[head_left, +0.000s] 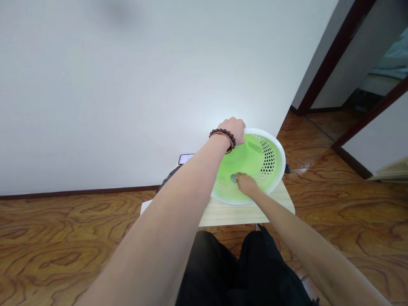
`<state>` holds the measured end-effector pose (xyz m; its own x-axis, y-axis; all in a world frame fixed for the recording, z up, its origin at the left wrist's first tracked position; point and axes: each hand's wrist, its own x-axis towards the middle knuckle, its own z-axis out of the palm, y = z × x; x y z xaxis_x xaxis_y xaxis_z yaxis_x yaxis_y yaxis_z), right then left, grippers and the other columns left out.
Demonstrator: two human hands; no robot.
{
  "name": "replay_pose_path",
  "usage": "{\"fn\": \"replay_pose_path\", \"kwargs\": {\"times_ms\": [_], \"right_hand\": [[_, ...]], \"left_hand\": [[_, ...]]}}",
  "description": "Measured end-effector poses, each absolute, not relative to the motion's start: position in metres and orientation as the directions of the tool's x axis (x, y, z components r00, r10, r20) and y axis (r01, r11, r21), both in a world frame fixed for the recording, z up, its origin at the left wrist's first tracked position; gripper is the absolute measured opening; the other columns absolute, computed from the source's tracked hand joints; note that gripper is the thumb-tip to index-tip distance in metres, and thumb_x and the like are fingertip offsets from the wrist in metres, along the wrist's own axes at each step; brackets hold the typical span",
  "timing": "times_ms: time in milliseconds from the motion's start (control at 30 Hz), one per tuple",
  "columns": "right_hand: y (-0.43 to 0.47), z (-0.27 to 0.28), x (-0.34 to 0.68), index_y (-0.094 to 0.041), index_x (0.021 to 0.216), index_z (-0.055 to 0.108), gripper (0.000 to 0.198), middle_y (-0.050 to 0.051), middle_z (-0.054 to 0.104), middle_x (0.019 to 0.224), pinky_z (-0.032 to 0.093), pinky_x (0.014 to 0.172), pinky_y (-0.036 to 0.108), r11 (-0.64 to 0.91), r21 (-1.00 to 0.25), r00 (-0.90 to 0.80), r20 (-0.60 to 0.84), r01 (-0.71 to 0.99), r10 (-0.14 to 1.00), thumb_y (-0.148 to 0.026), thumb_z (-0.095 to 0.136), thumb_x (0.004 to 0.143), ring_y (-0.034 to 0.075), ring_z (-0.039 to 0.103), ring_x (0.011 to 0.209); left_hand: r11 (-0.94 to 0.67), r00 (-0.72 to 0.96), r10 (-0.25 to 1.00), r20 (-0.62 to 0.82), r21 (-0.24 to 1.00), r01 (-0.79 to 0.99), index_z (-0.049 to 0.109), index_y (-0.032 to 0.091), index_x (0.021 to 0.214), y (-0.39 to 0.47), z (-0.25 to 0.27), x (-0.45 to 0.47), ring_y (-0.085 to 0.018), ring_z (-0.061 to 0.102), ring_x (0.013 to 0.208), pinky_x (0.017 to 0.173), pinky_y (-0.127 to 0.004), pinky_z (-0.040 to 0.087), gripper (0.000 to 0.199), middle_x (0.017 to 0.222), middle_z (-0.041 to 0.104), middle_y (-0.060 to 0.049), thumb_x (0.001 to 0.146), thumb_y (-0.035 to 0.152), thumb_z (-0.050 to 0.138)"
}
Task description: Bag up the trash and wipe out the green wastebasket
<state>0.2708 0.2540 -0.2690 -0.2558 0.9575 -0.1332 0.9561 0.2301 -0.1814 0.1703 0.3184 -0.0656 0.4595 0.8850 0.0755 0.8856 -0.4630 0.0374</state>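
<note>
Left of the green basket (281, 159), a phone (186, 159) lies beside the left forearm, while the left hand (235, 128) rests at the basket's far-left rim, its fingers turned away, so I cannot tell how far they close. Inside the basket, toward its near side, the right hand (247, 183) has its fingers closed on a small grey object (233, 177) at their tips, pointing leftward, making it the nearer hand to that piece; the basket itself sits on the pale tabletop (236, 214), directly between both hands and the wall (143, 85).

Basket (281, 159): smooth plastic (slight sheen). Tabletop (229, 216): matt wood grain. Floor (63, 246): glossy wood.
</note>
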Motion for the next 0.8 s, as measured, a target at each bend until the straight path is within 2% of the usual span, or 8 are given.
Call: {"fn": "replay_pose_path", "kwargs": {"times_ms": [100, 200, 367, 500, 567, 667, 800], "right_hand": [[0.245, -0.275, 0.26, -0.015, 0.111, 0.053, 0.035, 0.011, 0.06, 0.105, 0.041, 0.081, 0.031, 0.256, -0.216, -0.285, -0.115, 0.942, 0.951, -0.011, 0.034, 0.081, 0.02, 0.055, 0.096], [0.222, -0.272, 0.261, -0.016, 0.118, 0.049, 0.04, 0.009, 0.06, 0.108, 0.041, 0.085, 0.031, 0.347, -0.297, -0.387, -0.089, 0.89, 0.918, -0.011, 0.033, 0.082, 0.019, 0.056, 0.097], [0.165, -0.261, 0.28, -0.015, 0.126, 0.042, 0.048, 0.007, 0.044, 0.13, 0.029, 0.101, 0.029, 0.528, -0.387, -0.551, 0.06, 0.756, 0.832, -0.006, 0.033, 0.079, 0.015, 0.038, 0.12], [0.15, -0.242, 0.289, -0.015, 0.123, 0.044, 0.045, 0.006, 0.047, 0.127, 0.03, 0.1, 0.029, 0.593, -0.4, -0.627, 0.056, 0.699, 0.777, -0.008, 0.031, 0.081, 0.014, 0.041, 0.117], [0.164, -0.234, 0.291, -0.017, 0.122, 0.045, 0.044, 0.006, 0.05, 0.124, 0.034, 0.096, 0.028, 0.581, -0.373, -0.611, 0.043, 0.724, 0.79, -0.008, 0.032, 0.081, 0.015, 0.045, 0.113], [0.202, -0.23, 0.293, -0.016, 0.12, 0.046, 0.045, 0.008, 0.051, 0.122, 0.037, 0.091, 0.028, 0.483, -0.27, -0.495, 0.027, 0.833, 0.868, -0.004, 0.032, 0.08, 0.017, 0.046, 0.111], [0.247, -0.25, 0.29, -0.012, 0.107, 0.055, 0.039, 0.013, 0.058, 0.106, 0.04, 0.083, 0.03, 0.286, -0.133, -0.302, -0.123, 0.949, 0.945, 0.0, 0.034, 0.076, 0.021, 0.052, 0.101]], "left_hand": [[-0.465, 0.461, 0.884, 0.077, 0.054, 0.884, 0.062, 0.023, 0.101, 0.32, -0.067, 0.17, -0.024, 0.055, 0.086, 0.071, -0.033, 0.044, 0.038, 0.098, 0.058, -0.009, 0.065, 0.027, 0.052], [-0.452, 0.448, 0.892, 0.065, 0.058, 0.89, 0.062, 0.023, 0.1, 0.318, -0.065, 0.169, -0.024, 0.055, 0.084, 0.071, -0.034, 0.044, 0.037, 0.093, 0.058, -0.008, 0.064, 0.027, 0.052], [-0.441, 0.439, 0.897, 0.045, 0.064, 0.895, 0.062, 0.024, 0.098, 0.316, -0.061, 0.168, -0.023, 0.056, 0.078, 0.069, -0.033, 0.044, 0.035, 0.087, 0.059, -0.007, 0.065, 0.026, 0.052], [-0.455, 0.452, 0.889, 0.073, 0.026, 0.89, 0.062, 0.024, 0.099, 0.315, -0.061, 0.169, -0.023, 0.056, 0.079, 0.068, -0.033, 0.044, 0.036, 0.091, 0.059, -0.008, 0.064, 0.026, 0.051], [-0.455, 0.453, 0.888, 0.078, 0.008, 0.89, 0.062, 0.023, 0.098, 0.315, -0.061, 0.168, -0.022, 0.056, 0.079, 0.067, -0.032, 0.044, 0.035, 0.091, 0.059, -0.008, 0.064, 0.026, 0.051], [-0.443, 0.443, 0.894, 0.076, -0.009, 0.896, 0.061, 0.023, 0.098, 0.315, -0.062, 0.167, -0.022, 0.056, 0.081, 0.07, -0.031, 0.044, 0.035, 0.091, 0.059, -0.008, 0.065, 0.027, 0.051], [-0.443, 0.443, 0.894, 0.062, -0.027, 0.896, 0.06, 0.023, 0.101, 0.315, -0.062, 0.168, -0.022, 0.055, 0.085, 0.071, -0.031, 0.044, 0.038, 0.096, 0.058, -0.008, 0.065, 0.028, 0.051]]}}
